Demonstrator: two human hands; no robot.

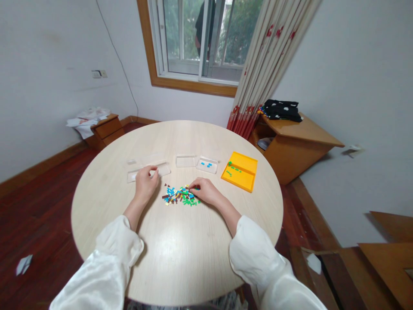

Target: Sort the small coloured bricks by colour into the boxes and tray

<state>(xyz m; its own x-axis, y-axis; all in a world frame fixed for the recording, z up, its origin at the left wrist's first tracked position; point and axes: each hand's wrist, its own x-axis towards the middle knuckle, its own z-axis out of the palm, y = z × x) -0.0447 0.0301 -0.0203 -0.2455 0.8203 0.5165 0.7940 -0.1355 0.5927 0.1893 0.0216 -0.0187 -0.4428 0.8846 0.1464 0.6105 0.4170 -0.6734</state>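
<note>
A heap of small coloured bricks (179, 196), blue, green, brown and yellow, lies in the middle of a round pale wooden table (180, 254). My right hand (204, 190) rests on the right side of the heap, its fingers curled down into the pieces. My left hand (146, 183) lies left of the heap, fingers bent, its fingertips at the edge of a clear plastic tray (151, 167). Two more clear trays (197, 163) stand behind the heap; the right one holds a few blue pieces. A yellow tray (240, 176) with several green pieces sits at the right.
A wooden cabinet (297, 148) with dark clothes on top stands right of the table by a curtain (261, 64). A low wooden bedside unit (105, 129) with papers stands at the left wall. A window is behind. Scraps of paper lie on the dark wooden floor.
</note>
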